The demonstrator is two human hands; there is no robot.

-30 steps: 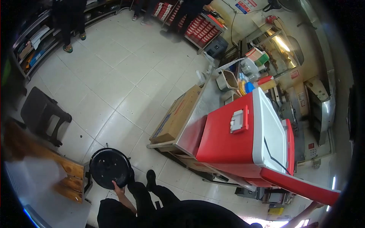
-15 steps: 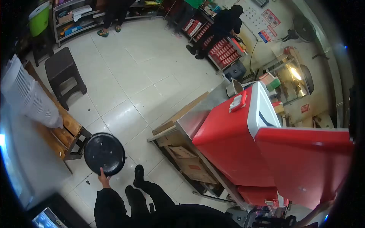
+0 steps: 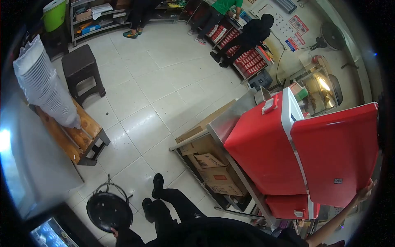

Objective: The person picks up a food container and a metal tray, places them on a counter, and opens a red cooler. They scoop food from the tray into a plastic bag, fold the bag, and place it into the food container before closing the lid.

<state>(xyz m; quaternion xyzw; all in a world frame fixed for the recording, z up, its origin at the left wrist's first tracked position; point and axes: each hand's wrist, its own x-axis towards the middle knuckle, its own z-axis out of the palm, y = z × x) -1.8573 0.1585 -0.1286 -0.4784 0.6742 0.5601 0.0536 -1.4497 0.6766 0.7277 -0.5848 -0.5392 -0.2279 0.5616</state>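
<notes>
My left hand (image 3: 114, 232) grips the near rim of a round black stool (image 3: 107, 212), and its fingers are mostly hidden by the seat and sleeve. The stool is tilted, with its metal legs and ring showing beyond the seat. Far to the right, my right hand (image 3: 365, 192) is on the lower corner of a red cooler lid (image 3: 335, 154), fingers around its edge. The lid is raised from the large red cooler (image 3: 263, 144), which rests on a metal table (image 3: 232, 117).
Cardboard boxes (image 3: 218, 179) fill the shelf below the table. At left, a wooden bench (image 3: 88, 133) bears a stack of wrapped white containers (image 3: 49, 86), with a dark plastic stool (image 3: 82, 68) behind. Several people, one in a dark hood (image 3: 247, 39), stand at the back.
The round stool has come nearer my body, its seat tipping so that the metal legs now show. In view, the cooler lid and my right hand sit higher. My view has shifted.
</notes>
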